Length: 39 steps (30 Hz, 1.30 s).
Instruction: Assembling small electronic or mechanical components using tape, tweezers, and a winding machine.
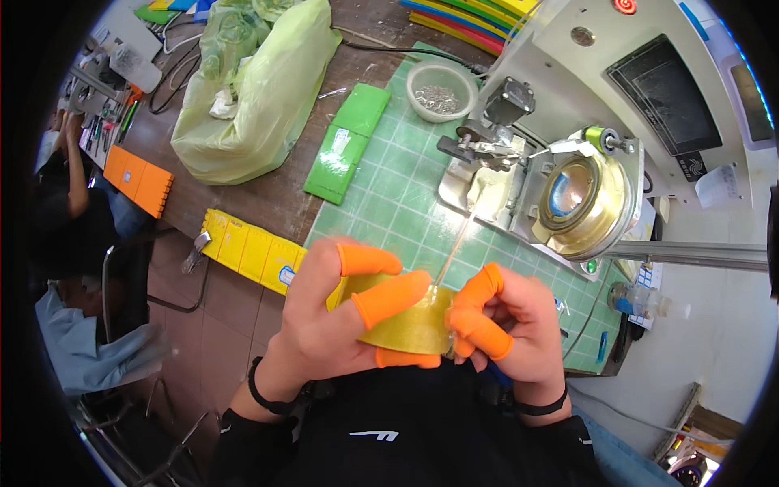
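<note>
My left hand point(329, 304), with orange finger cots, is wrapped round a shiny yellow roll point(410, 329) that looks like wide tape. At the roll's right edge, my right hand point(507, 325), also in orange finger cots, has its fingers pinched together. A bit of something clear shows by those fingertips, but what they grip is too small to name. A thin pale coppery strand point(457, 247) runs from the bench machine point(519, 183) down to the roll, between my hands. Both hands are held in front of my chest, over the near edge of the green mat point(381, 219).
A white bowl point(441, 91) of small metal pieces stands beside the machine. Green point(347, 144), yellow point(251, 252) and orange point(138, 180) plates lie leftward. Behind them is a pale green plastic bag point(251, 105). A clear bottle point(637, 300) is at right. Another person's arm point(75, 166) shows far left.
</note>
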{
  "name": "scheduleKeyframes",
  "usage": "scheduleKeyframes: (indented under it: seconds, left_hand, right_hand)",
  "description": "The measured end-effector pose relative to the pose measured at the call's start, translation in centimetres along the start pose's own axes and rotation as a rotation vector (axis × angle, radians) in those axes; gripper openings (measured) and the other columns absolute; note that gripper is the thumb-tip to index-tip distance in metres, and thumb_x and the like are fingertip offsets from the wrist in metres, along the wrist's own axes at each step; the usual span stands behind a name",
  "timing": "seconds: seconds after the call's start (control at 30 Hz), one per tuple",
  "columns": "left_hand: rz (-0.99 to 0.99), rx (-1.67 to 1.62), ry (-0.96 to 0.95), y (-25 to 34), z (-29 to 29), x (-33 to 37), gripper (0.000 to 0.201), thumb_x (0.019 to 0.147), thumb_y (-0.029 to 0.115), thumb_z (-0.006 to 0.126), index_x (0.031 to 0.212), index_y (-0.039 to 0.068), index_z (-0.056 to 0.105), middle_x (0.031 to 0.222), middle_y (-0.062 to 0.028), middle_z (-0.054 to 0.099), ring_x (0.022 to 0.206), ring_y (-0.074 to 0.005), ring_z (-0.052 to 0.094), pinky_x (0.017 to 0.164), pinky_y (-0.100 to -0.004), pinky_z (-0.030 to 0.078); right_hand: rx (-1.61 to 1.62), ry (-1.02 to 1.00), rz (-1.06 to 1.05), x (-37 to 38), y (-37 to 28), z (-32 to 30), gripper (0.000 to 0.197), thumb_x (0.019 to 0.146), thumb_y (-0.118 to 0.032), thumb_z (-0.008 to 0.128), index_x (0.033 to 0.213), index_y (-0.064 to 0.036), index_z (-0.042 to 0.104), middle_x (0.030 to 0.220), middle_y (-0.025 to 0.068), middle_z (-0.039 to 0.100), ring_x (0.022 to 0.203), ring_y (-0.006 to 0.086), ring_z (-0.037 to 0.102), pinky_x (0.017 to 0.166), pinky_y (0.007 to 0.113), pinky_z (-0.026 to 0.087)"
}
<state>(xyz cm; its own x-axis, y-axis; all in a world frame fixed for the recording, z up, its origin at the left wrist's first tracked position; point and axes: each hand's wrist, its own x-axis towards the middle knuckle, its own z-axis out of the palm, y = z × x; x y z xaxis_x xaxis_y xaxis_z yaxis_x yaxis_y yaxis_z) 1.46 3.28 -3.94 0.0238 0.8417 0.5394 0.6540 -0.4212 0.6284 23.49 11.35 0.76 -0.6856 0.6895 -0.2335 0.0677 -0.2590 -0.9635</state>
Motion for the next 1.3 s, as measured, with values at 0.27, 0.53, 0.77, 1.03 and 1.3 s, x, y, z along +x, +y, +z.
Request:
scheduleKeyframes:
  seconds: [0.27,0.53,0.77,1.03,1.3]
  left_hand:
    - [-0.524,-0.986,-0.126,-0.1,1.2,-2.9,0.099,0.065,0.035,0.101,0.142,0.002,0.048,0.112,-0.015,0.073,0.099,-0.0208,0.072,0.085,-0.0314,0.057]
    - [-0.791,-1.408,-0.208,-0.6,0.3,-2.7,0.099,0.067,0.023,0.101,0.145,0.002,0.043,0.118,-0.0153,0.073,0.109,-0.0194,0.071,0.096,-0.031,0.055]
    - [-0.805,-1.497,-0.308,-0.6,1.0,-3.5,0.088,0.074,0.029,0.097,0.142,0.002,0.047,0.116,-0.0143,0.075,0.105,-0.0146,0.071,0.093,-0.0279,0.054]
    - [-0.8,-1.275,-0.317,0.0,0.4,-3.5,0.069,0.088,0.036,0.086,0.138,0.001,0.053,0.117,-0.0131,0.073,0.104,-0.0139,0.068,0.091,-0.0299,0.054]
    - [-0.147,-0.032,-0.116,3.7,-2.9,-1.2,0.061,0.086,0.034,0.085,0.131,0.0,0.063,0.115,-0.0187,0.068,0.105,-0.0383,0.066,0.101,-0.0464,0.05]
  right_hand:
    - [-0.603,-0.15,-0.609,0.9,-1.3,-0.9,0.062,0.066,-0.046,0.093,0.111,-0.0077,0.073,0.107,0.0085,0.068,0.085,0.0246,0.067,0.071,0.035,0.052]
    - [-0.721,-0.307,-0.748,2.2,1.2,-0.6,0.05,0.072,-0.045,0.087,0.105,-0.0077,0.079,0.094,0.008,0.074,0.069,0.0234,0.07,0.055,0.03,0.05]
    - [-0.516,-0.167,-0.715,1.5,2.7,1.5,0.044,0.079,-0.044,0.086,0.081,-0.0097,0.057,0.078,0.0049,0.054,0.057,0.0253,0.057,0.049,0.037,0.042]
    - [-0.697,-0.293,-0.623,1.2,1.9,1.8,0.042,0.086,-0.036,0.083,0.076,-0.0105,0.052,0.066,0.0062,0.048,0.053,0.0277,0.054,0.048,0.038,0.04]
    - [-0.82,0.149,-0.563,1.9,2.5,2.3,0.033,0.089,-0.014,0.082,0.075,-0.0044,0.054,0.065,0.0103,0.048,0.052,0.0294,0.051,0.048,0.038,0.038]
